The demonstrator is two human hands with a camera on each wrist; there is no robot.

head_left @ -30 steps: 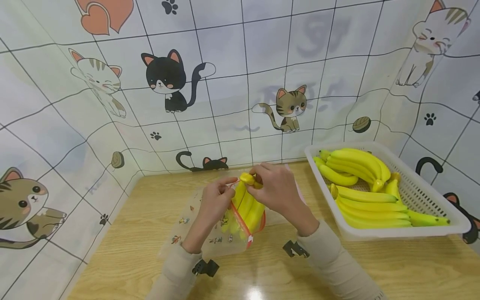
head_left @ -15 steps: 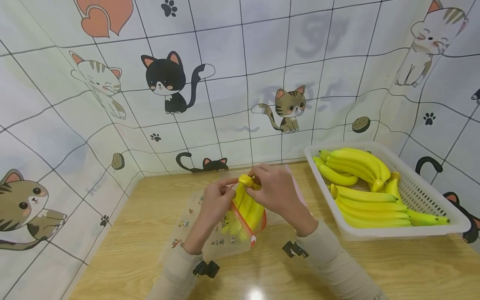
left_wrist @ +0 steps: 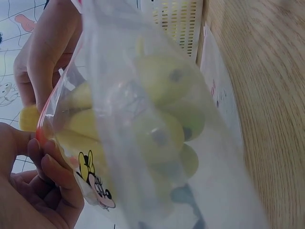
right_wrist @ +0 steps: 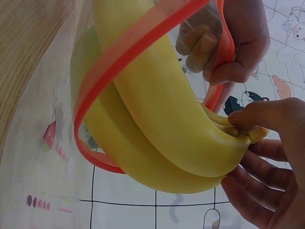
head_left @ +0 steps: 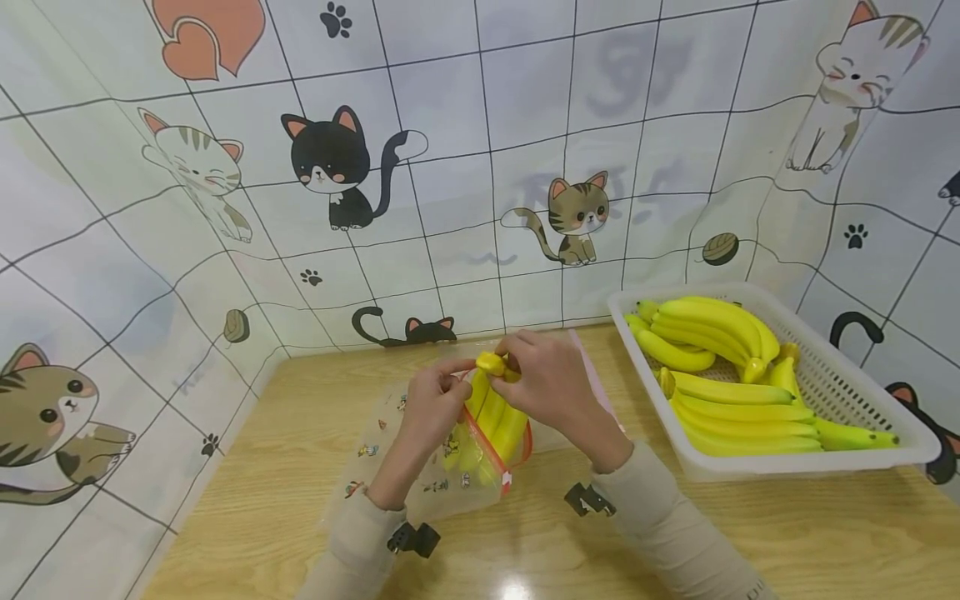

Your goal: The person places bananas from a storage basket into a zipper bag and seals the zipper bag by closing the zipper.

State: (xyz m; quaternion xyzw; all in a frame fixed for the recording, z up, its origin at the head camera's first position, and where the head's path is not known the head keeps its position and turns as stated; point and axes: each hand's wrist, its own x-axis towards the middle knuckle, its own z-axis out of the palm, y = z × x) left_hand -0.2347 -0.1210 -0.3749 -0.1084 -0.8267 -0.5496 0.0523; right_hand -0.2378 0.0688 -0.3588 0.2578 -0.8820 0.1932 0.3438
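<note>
A bunch of yellow bananas (head_left: 495, 412) sits partly inside a clear zip bag (head_left: 442, 483) with a red zip edge and small cartoon prints. My right hand (head_left: 551, 379) pinches the bunch at its stem, as the right wrist view shows with the bananas (right_wrist: 167, 109) passing through the red-rimmed mouth. My left hand (head_left: 431, 404) pinches the bag's red edge beside the stem; in the left wrist view its fingers (left_wrist: 57, 174) curl at that edge. Through the bag's cloudy plastic, the green banana tips (left_wrist: 162, 133) show faintly.
A white perforated basket (head_left: 693, 462) with several more banana bunches (head_left: 742, 417) stands on the right of the wooden table (head_left: 247, 500). A pink-edged plastic bag (head_left: 592, 375) lies behind my right hand. Cat-patterned wall covering (head_left: 450, 192) rises at the back and sides.
The bag's lower zip corner has shifted slightly right, and the stem slightly left. Both hands keep their holds.
</note>
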